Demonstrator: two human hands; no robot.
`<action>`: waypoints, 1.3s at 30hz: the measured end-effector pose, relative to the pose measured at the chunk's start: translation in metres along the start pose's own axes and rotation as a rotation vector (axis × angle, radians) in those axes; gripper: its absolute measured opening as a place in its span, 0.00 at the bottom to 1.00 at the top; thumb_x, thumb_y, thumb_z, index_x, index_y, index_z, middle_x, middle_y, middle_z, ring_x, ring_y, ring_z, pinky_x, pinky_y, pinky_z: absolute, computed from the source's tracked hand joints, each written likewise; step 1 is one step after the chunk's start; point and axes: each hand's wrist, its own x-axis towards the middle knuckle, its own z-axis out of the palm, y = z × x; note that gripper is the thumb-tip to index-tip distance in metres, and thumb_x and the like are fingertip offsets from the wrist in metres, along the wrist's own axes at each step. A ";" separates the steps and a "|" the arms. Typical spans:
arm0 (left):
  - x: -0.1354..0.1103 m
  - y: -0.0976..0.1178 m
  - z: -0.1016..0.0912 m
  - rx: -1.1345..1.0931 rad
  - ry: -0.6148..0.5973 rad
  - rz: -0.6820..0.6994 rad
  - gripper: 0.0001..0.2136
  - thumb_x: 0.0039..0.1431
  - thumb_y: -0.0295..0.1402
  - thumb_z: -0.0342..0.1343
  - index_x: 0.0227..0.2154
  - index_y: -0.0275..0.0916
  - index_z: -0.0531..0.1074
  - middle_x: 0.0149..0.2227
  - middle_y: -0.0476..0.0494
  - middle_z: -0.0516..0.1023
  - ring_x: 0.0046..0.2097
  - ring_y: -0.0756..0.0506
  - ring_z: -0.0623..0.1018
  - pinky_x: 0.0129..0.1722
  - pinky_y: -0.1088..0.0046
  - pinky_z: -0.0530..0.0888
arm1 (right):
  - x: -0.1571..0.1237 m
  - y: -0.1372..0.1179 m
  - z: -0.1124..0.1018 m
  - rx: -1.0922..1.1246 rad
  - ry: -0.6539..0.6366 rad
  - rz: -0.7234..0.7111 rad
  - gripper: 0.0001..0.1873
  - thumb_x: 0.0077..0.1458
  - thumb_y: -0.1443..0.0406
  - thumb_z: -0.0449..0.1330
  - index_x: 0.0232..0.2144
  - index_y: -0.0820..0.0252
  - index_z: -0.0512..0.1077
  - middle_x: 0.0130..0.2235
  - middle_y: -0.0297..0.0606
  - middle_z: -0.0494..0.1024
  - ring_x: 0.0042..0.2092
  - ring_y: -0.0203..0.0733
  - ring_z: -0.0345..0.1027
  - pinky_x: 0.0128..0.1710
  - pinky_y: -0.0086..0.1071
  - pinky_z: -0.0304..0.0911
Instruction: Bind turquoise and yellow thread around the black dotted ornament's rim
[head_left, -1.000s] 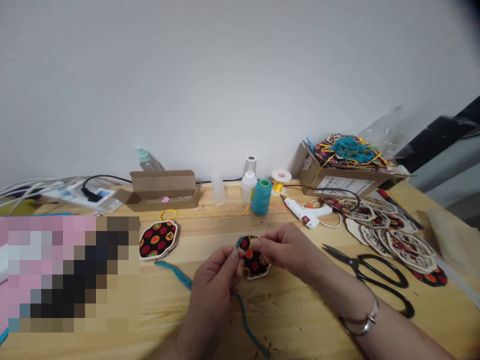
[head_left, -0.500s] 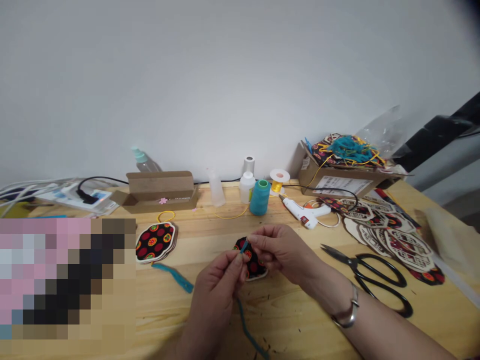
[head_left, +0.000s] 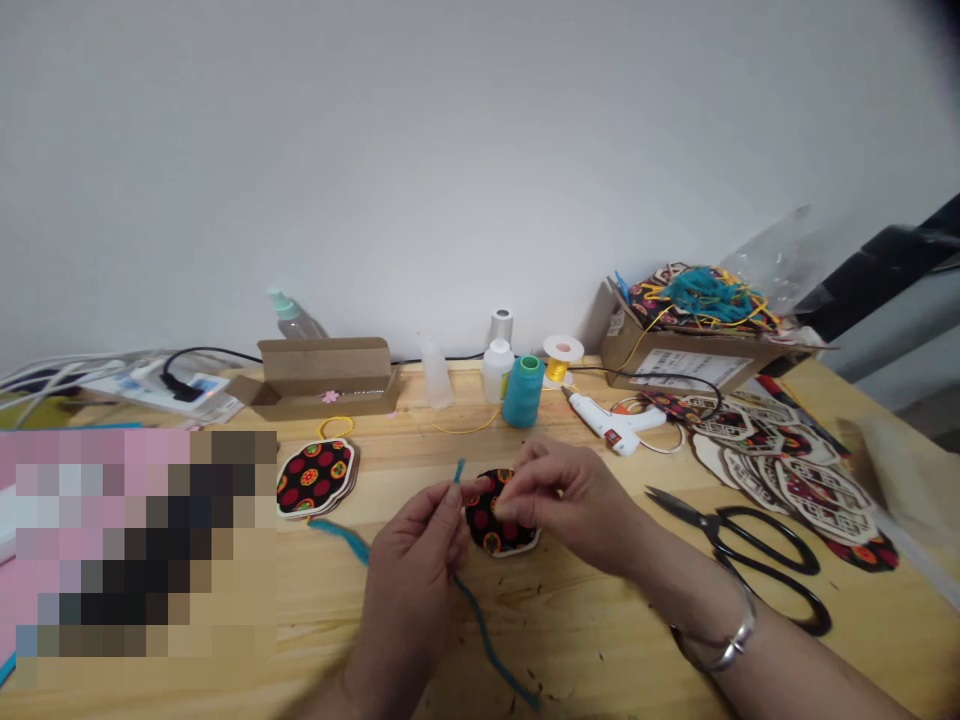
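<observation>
My left hand (head_left: pixel 424 550) pinches a strand of teal yarn (head_left: pixel 480 625) between thumb and forefinger. A short end of it pokes up above the fingertips, and the longer part trails down onto the table. Close by on the right, my right hand (head_left: pixel 570 500) is closed in a pinch above a black fabric piece (head_left: pixel 499 535) with red and orange flower dots and a pale edge. What those fingers hold, if anything, is too small to see. The right hand covers part of that piece. To the left lies a stack of similar pieces (head_left: pixel 315 478) with a yellow loop and a teal tassel.
Black-handled scissors (head_left: pixel 720 530) lie right of my right forearm. Behind stand a teal thread cone (head_left: pixel 523 392), a white glue gun (head_left: pixel 615 420) and an open cardboard box (head_left: pixel 330 402). Patterned cutouts (head_left: pixel 787 480) and a filled carton (head_left: pixel 682 360) occupy the right side.
My right hand has come away from the yarn end and moved slightly right, over the fabric piece. My left hand has shifted a little left, still pinching the yarn, whose end now stands free.
</observation>
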 end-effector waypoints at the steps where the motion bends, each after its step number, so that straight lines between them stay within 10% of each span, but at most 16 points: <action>1: 0.000 0.001 0.001 -0.026 -0.005 -0.009 0.10 0.49 0.36 0.59 0.30 0.34 0.77 0.14 0.57 0.57 0.19 0.56 0.54 0.17 0.82 0.52 | -0.003 -0.002 0.000 -0.050 -0.085 -0.065 0.02 0.45 0.67 0.63 0.24 0.59 0.77 0.26 0.31 0.67 0.31 0.32 0.62 0.33 0.27 0.58; 18: -0.005 -0.007 -0.003 0.090 -0.161 -0.004 0.10 0.53 0.34 0.56 0.19 0.35 0.71 0.21 0.50 0.67 0.24 0.54 0.61 0.22 0.81 0.58 | 0.000 0.000 0.012 0.054 0.134 0.118 0.04 0.43 0.67 0.64 0.21 0.62 0.76 0.23 0.32 0.68 0.25 0.30 0.62 0.25 0.25 0.59; 39: -0.005 -0.009 -0.006 0.255 -0.185 0.036 0.12 0.53 0.36 0.55 0.19 0.37 0.67 0.21 0.53 0.63 0.27 0.52 0.61 0.28 0.79 0.59 | 0.003 0.002 0.016 0.365 0.096 0.337 0.10 0.37 0.62 0.66 0.19 0.65 0.73 0.19 0.32 0.72 0.21 0.31 0.63 0.22 0.25 0.60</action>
